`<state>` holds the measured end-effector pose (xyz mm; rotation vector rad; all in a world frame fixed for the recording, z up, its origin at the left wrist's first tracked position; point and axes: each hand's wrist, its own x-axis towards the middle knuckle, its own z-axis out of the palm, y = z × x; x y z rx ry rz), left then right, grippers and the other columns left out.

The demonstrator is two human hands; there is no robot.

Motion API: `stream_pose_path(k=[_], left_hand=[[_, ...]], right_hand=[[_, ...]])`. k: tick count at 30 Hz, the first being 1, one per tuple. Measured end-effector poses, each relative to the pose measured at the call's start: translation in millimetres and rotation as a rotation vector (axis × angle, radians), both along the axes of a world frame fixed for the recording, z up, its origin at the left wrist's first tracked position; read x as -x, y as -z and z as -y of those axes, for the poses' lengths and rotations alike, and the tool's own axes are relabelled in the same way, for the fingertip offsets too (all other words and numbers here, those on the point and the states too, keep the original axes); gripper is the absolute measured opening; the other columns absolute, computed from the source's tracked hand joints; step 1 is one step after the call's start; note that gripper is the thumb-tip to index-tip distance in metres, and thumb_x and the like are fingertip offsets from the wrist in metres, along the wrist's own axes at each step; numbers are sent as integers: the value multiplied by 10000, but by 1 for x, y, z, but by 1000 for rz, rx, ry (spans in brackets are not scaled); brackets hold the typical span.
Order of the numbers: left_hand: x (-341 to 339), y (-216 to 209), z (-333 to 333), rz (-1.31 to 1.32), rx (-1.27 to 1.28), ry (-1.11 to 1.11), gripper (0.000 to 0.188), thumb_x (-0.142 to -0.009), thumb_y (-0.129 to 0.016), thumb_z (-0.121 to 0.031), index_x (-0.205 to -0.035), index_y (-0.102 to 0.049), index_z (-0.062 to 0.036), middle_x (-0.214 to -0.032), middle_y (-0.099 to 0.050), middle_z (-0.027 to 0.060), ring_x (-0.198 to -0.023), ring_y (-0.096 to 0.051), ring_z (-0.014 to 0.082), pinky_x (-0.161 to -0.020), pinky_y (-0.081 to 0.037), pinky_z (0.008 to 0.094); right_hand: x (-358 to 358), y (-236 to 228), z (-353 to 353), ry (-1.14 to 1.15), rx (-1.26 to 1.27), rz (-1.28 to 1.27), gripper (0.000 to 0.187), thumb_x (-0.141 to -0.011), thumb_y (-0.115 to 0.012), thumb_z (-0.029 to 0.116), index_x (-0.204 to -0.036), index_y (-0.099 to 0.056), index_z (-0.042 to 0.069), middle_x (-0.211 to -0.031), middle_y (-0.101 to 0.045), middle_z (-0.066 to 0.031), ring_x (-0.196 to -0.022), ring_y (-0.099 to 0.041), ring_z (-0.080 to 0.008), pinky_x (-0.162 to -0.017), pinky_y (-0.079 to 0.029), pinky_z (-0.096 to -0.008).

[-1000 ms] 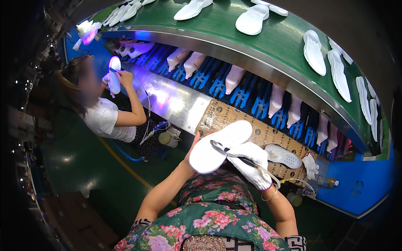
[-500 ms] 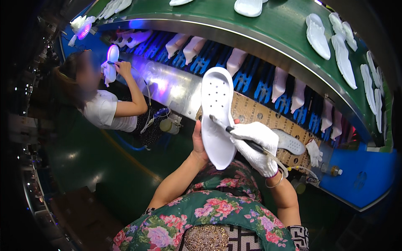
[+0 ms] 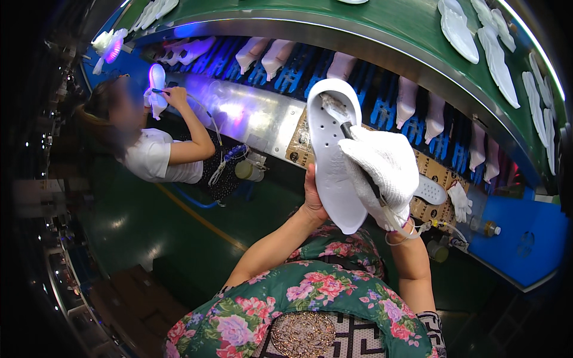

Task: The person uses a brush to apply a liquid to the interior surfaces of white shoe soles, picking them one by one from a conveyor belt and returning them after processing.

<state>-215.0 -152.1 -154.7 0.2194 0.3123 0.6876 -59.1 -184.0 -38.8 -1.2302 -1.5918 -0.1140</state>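
A long white shoe sole point(image 3: 335, 170) stands tilted upright in front of me, its holed, shallow inner face toward me. My left hand point(image 3: 313, 194) grips it by the left edge, the fingers partly hidden behind it. In a white knitted glove, my right hand point(image 3: 385, 170) is closed round a dark-handled brush point(image 3: 346, 129). Pale bristles touch the inside of the sole near its top end. A thin clear hose point(image 3: 394, 221) runs from the handle past my right wrist.
Beyond lies a cardboard-covered bench point(image 3: 298, 146) with a perforated grey sole point(image 3: 431, 190), a white glove point(image 3: 459, 203) and a clear bottle point(image 3: 486, 228). Pinkish shoe forms point(image 3: 277, 58) hang on blue holders beneath a green conveyor point(image 3: 394, 27) carrying white soles. At left a co-worker point(image 3: 161, 149) brushes another sole.
The brush has moved up from the middle of the sole to its top end. The sole and both my hands have shifted a little right in the picture.
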Motion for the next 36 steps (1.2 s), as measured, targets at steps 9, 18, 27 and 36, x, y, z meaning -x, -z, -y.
stream_pose_path(k=[9,18,27,36], left_hand=[[-2,13,-2,53,100,-18,930,-771,-672,-668,-1459,-399,-104,-1406,-513,152,-1282,-514,325,-1108,-391,508],[-1,11,-11,31,11,-8,939,-772,-648,-708,-1447,-407,-102,-1397,-517,161,-1270,-525,327,-1094,-416,489],[-8,-9,-32,-56,-197,22,1076,-745,-568,-812,-1488,-329,-73,-1419,-472,221,-1274,-513,352,-1082,-428,498],[-9,-10,-52,38,-155,-103,1074,-735,-449,-889,-1484,-328,-130,-1382,-497,203,-1217,-539,392,-1003,-472,561]], right_hand=[[21,2,6,-110,134,-399,279,-731,-772,51,-1007,-746,81,-931,-725,-86,-833,-690,-244,-754,-535,-348],[32,12,4,-74,77,-235,263,-764,-747,73,-1027,-739,86,-977,-714,-108,-860,-676,-265,-776,-523,-353],[34,19,3,-7,103,-191,229,-731,-763,48,-953,-744,101,-951,-725,-90,-863,-685,-275,-771,-528,-364],[32,26,-3,-68,125,-241,233,-770,-739,56,-997,-733,107,-975,-718,-77,-899,-682,-278,-816,-529,-360]])
